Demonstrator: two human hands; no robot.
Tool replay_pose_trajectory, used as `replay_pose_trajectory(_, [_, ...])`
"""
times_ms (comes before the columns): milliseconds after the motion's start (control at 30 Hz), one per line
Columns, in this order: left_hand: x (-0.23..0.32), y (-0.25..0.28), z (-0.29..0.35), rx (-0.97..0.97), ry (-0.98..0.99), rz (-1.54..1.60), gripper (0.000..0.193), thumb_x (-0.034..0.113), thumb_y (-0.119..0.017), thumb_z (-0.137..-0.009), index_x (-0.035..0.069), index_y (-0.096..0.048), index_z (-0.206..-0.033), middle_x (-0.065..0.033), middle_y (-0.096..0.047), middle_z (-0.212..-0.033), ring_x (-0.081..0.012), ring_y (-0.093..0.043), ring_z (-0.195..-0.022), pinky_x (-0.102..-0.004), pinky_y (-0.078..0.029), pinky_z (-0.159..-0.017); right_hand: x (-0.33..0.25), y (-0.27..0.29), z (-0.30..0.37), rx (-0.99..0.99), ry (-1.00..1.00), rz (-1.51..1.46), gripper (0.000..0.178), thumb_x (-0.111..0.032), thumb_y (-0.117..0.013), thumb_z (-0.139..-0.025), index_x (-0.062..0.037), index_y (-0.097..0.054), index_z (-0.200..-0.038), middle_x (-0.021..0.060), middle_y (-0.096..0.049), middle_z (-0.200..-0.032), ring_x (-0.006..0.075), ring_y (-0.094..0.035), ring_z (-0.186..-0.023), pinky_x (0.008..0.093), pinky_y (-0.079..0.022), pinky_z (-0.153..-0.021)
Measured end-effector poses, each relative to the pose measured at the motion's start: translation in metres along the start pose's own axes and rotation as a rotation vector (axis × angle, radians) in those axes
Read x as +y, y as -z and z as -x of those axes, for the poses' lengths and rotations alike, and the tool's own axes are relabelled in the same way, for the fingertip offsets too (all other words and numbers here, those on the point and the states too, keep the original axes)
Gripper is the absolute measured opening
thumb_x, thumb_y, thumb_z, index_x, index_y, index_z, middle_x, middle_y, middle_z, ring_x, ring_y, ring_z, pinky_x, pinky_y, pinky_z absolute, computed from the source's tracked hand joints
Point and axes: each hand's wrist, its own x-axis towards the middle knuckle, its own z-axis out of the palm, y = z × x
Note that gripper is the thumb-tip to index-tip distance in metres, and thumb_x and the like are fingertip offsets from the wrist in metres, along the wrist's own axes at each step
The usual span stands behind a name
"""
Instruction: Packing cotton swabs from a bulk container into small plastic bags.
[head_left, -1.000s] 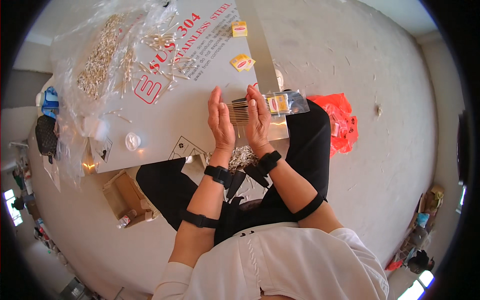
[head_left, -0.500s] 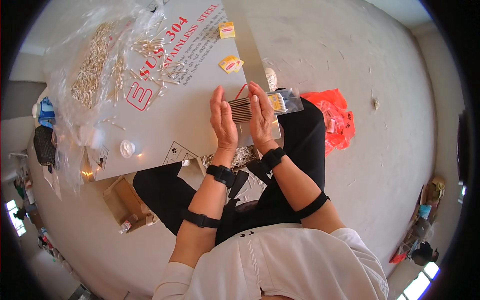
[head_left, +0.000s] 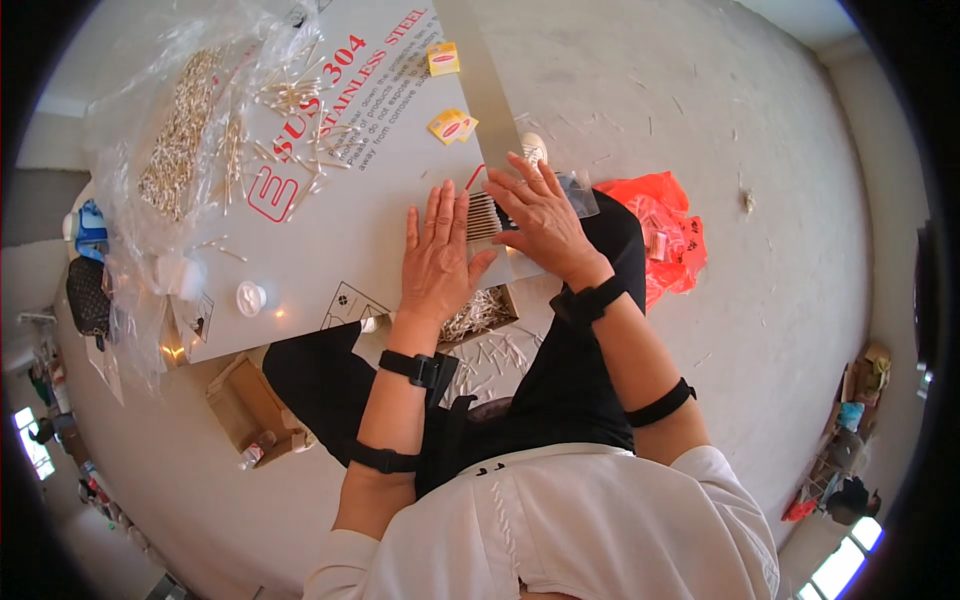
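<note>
A flat row of cotton swabs (head_left: pixel 482 217) lies near the table's right edge, between my hands. It was seen to be in a small clear plastic bag (head_left: pixel 578 192), whose end sticks out past my right hand. My left hand (head_left: pixel 437 258) is open, palm down, with its fingers stretched along the left side of the row. My right hand (head_left: pixel 545 228), also open with spread fingers, covers the right part of the row and bag. Whether its palm touches them I cannot tell. Small yellow cards (head_left: pixel 453 126) lie farther up the table.
On the table's left, a large clear bag (head_left: pixel 120 250) holds many swabs, with loose swabs (head_left: pixel 300 95) beside it. A white round container (head_left: pixel 251 298) stands near the front edge. Below are a box of swabs (head_left: pixel 480 315), a cardboard box (head_left: pixel 240 405) and a red plastic bag (head_left: pixel 655 225).
My hands were upright, pressing the swab row from both sides. Now they are turned palm down with fingers spread, the left shifted left and the right lying over the row's right part.
</note>
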Motion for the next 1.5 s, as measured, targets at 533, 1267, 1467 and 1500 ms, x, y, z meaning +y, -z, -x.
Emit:
replay_pose_trajectory(533, [0.004, -0.01, 0.0, -0.076, 0.03, -0.041, 0.082, 0.045, -0.058, -0.091, 0.002, -0.024, -0.151, -0.0164, -0.021, -0.158, -0.0292, -0.018, -0.147, -0.0492, -0.014, -0.119, 0.03, -0.017, 0.03, 0.105, -0.392, 0.023, 0.06, -0.046, -0.049, -0.097, -0.0223, -0.033, -0.149, 0.0184, -0.024, -0.156, 0.0361, -0.02, -0.145, 0.053, -0.015, -0.116])
replay_pose_trajectory(1267, [0.026, -0.033, -0.02, 0.083, -0.005, 0.163, 0.075, 0.035, -0.055, -0.094, -0.001, -0.022, -0.15, -0.0212, -0.021, -0.157, -0.0351, -0.021, -0.145, -0.0489, -0.018, -0.117, 0.029, -0.022, 0.031, 0.224, -0.414, -0.15, 0.054, -0.033, -0.054, -0.096, -0.0171, -0.04, -0.146, 0.0171, -0.032, -0.152, 0.0324, -0.025, -0.143, 0.05, -0.015, -0.116])
replay_pose_trajectory(1467, [0.025, -0.038, -0.032, 0.379, 0.17, 0.715, 0.056, 0.027, -0.041, -0.103, -0.002, -0.027, -0.148, -0.0194, -0.028, -0.154, -0.0317, -0.027, -0.143, -0.0413, -0.023, -0.116, 0.029, -0.046, 0.038, 0.854, -0.922, -1.952, 0.035, -0.022, -0.065, -0.092, -0.0038, -0.057, -0.121, 0.0078, -0.063, -0.115, 0.0211, -0.062, -0.098, 0.0329, -0.05, -0.088])
replay_pose_trajectory(1500, [0.027, -0.04, -0.036, 0.401, 0.205, 0.831, 0.053, 0.027, -0.038, -0.104, -0.002, -0.03, -0.147, -0.0171, -0.03, -0.154, -0.0281, -0.03, -0.142, -0.0388, -0.023, -0.116, 0.029, -0.046, 0.035, 0.716, -0.959, -2.186, 0.031, -0.024, -0.066, -0.092, -0.0052, -0.06, -0.116, 0.0059, -0.066, -0.107, 0.0198, -0.064, -0.092, 0.0328, -0.052, -0.084])
